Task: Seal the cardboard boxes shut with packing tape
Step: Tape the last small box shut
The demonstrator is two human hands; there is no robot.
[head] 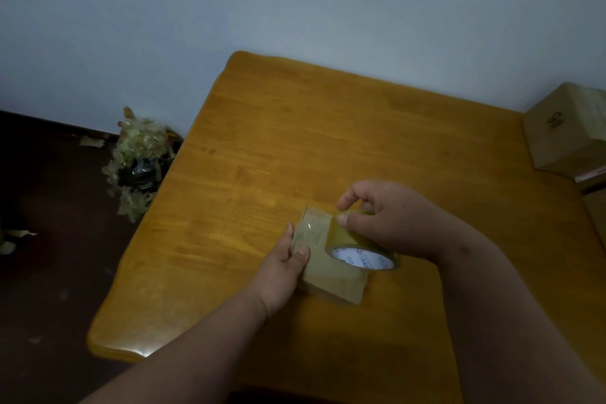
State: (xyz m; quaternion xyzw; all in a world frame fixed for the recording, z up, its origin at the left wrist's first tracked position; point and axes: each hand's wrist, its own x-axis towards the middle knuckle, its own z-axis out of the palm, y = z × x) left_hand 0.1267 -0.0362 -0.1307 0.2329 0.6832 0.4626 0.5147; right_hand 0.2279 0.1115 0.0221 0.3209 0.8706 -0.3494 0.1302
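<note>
A small cardboard box (334, 279), glossy with tape, sits on the wooden table (295, 147) near its front. My left hand (282, 269) holds the box's left side, thumb on top and fingers along the side. My right hand (390, 220) grips a roll of yellowish packing tape (357, 248) that stands tilted on the box's top right. A stretch of tape (314, 229) runs from the roll across the box's top towards its far left edge. The roll's white core with blue print faces me.
A larger cardboard box (570, 131) stands at the table's right edge against the pale wall. On the dark floor to the left lies a heap of crumpled used tape (141, 157), with a few scraps (91, 141) nearby.
</note>
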